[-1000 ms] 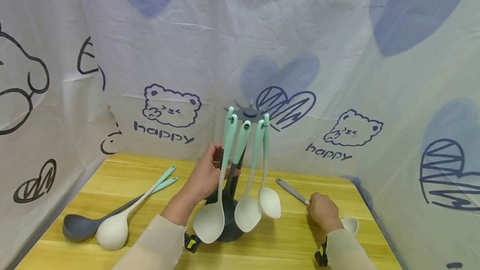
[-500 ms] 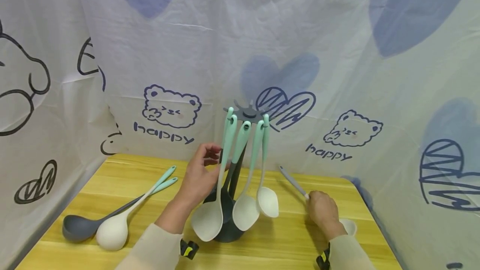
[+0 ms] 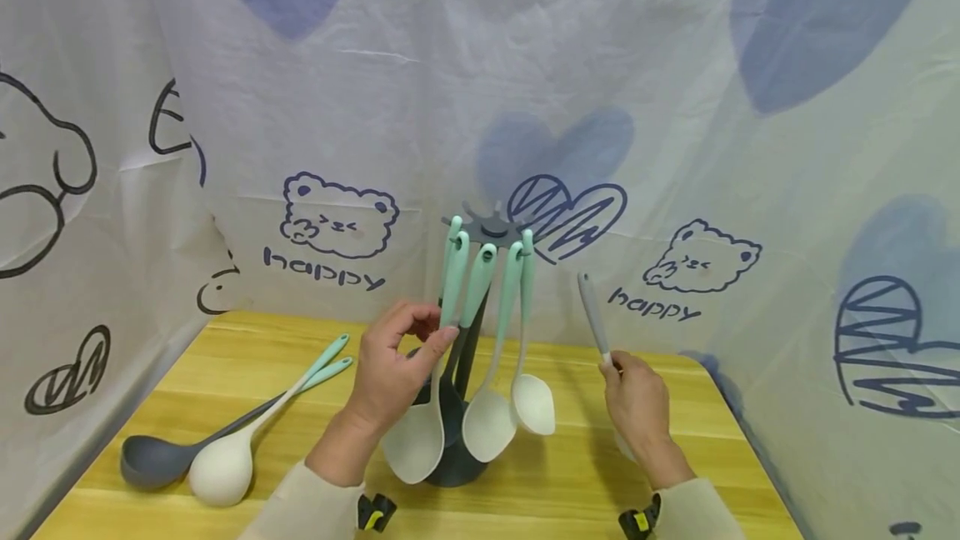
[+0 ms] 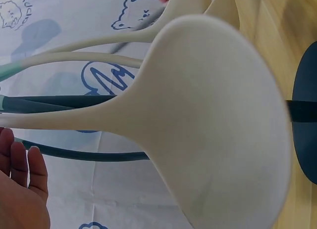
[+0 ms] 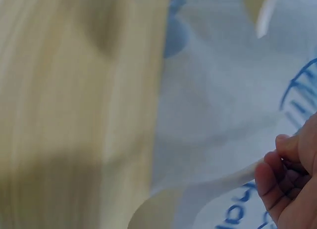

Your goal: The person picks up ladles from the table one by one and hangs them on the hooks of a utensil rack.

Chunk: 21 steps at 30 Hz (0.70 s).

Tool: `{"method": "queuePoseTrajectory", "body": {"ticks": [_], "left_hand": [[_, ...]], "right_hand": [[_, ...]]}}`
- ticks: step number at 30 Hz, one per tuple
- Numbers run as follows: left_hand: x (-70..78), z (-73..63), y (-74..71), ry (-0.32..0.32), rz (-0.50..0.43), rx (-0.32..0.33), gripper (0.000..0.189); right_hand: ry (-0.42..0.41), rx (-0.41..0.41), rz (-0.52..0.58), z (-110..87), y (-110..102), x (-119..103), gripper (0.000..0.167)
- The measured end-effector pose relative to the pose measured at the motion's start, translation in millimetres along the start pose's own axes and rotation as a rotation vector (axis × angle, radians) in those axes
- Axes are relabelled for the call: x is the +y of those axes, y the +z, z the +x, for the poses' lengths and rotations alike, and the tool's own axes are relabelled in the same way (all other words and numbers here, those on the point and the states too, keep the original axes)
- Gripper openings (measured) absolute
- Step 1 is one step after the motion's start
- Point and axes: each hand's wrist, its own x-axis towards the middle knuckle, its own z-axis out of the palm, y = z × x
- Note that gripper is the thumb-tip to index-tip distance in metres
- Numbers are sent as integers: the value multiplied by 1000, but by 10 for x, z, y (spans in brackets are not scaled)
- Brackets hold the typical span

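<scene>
In the head view, a dark grey utensil stand (image 3: 493, 230) holds several kitchen tools by mint-green handles. My left hand (image 3: 397, 369) is at its left side, thumb and fingers around the handle of a white spatula (image 3: 416, 444). That spatula's broad head fills much of the left wrist view, with the left fingertips (image 4: 35, 162) beside its shaft. At the right, my right hand (image 3: 639, 402) grips a spoon (image 3: 592, 315) with a grey handle, tilted with its handle end up. The spoon's white bowl is mostly behind the hand; it shows blurred in the right wrist view.
On the wooden table (image 3: 285, 457), a dark grey ladle (image 3: 153, 461) and a white ladle (image 3: 221, 469) lie crossed at the left. A white spoon-like tool (image 3: 534, 405) hangs on the stand's right side. A printed cloth (image 3: 480, 65) closes off the back and sides.
My right hand has raised the spoon, its handle swinging more upright. The left hand has drawn back from the stand's pole area, its thumb now on the spatula's handle.
</scene>
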Motion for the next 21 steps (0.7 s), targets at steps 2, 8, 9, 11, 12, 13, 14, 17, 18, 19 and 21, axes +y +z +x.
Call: {"method": "queuePoseTrajectory", "body": {"ticks": [2,8,9,11,12,13,14,17,18,19,21], "left_hand": [[12,-5,7,-2,14,9,11],[57,-13,22,-45,28,35,8],[65,-14,23,-60,31,39,8],[88,-15,25,-85,37,53,8],[102,-14,25,-97,40,59,9],[116,-12,25,-109,43,65,9],[128,-10,26,-118,46,71,9],[163,-2,25,-145,51,78,10],[172,1,25,-153,51,79,10],[180,3,25,-159,51,80,10],[191,4,26,-167,52,82,10]], "right_hand": [[-6,52,49,8,-49,-98,19],[-18,145,243,40,-236,-416,11],[-20,150,281,46,-269,-475,10],[-27,152,349,56,-335,-593,10],[-30,148,379,62,-367,-650,10],[-36,142,401,67,-399,-706,11],[-44,139,413,73,-426,-757,11],[-69,118,450,92,-495,-890,12],[-76,110,460,102,-511,-927,11],[-82,100,467,111,-524,-958,11],[-94,81,477,130,-542,-1009,12]]}}
